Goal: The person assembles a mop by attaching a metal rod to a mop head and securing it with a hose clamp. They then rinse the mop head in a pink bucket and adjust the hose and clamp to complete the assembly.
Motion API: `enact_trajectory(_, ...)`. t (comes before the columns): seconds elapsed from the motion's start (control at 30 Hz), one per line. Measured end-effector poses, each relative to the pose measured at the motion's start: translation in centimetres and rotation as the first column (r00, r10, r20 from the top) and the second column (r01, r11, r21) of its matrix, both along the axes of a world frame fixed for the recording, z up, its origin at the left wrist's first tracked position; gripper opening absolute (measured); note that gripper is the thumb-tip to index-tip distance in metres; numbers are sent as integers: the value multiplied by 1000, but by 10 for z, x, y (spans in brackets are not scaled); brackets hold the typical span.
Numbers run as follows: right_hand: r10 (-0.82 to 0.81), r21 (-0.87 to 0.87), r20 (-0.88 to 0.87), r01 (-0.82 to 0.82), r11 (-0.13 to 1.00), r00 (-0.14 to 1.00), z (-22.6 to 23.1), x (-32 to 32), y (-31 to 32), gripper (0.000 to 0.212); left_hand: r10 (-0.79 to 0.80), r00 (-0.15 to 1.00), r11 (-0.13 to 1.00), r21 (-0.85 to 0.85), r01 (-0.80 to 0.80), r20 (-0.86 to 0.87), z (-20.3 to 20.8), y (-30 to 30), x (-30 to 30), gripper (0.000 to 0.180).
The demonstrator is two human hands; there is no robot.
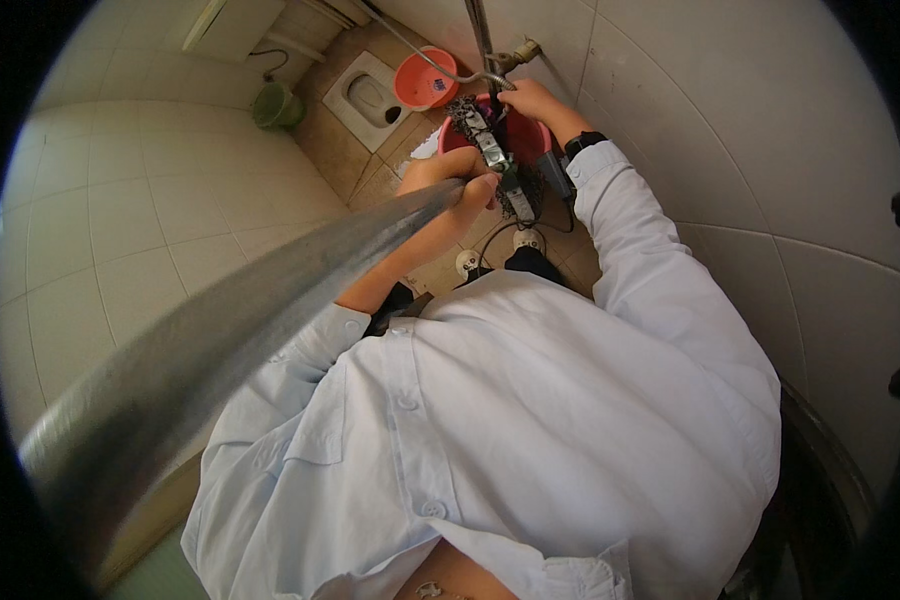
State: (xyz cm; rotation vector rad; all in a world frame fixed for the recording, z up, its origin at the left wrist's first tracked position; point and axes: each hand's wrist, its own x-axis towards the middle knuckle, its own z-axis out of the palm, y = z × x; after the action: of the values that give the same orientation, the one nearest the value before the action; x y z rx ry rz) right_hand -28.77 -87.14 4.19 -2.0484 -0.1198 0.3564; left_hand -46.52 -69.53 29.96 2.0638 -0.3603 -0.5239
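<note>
My left hand is closed around the grey metal pole of a mop, which slants up from the lower left. Just beyond my fingers is the mop head, with a pale, metallic-looking hinged plate and dark grey shaggy strands. It lies across a red bucket. My right hand reaches over the bucket's far side, its fingers closed on the end of a flexible metal hose. The fingertips are partly hidden, and I cannot tell whether water is running.
A brass tap juts from the tiled wall beside a vertical pipe. A red basin stands near a squat toilet. Farther left is a green bucket. My shoes are close to the mop head, near a dark cable.
</note>
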Motion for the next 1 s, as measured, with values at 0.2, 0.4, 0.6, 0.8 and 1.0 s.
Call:
enact_trajectory(0.2, -4, 67, 7, 3, 998, 1000, -3, -6, -3, 29, 26, 1000, 1000, 8, -27, 12, 14, -7, -20, 16)
enact_trajectory(0.4, 8, 76, -66, -3, 997, 998, 7, -19, -2, 32, 85, 996, 996, 7, -85, -2, 27, -17, -45, 19)
enact_trajectory(0.6, 10, 128, -33, -5, 992, 999, 11, -20, -13, 26, 70, 998, 997, 32, -69, -2, 42, -38, -53, 19)
enact_trajectory(0.8, 14, 75, -13, -13, 997, 1000, 7, -10, -13, 24, 73, 997, 997, -30, -73, -6, 42, -36, -43, 20)
enact_trajectory(1.0, 8, 42, -41, -6, 999, 999, 6, -12, -16, 33, 249, 963, 938, -222, -266, -102, 0, -15, -1, 20)
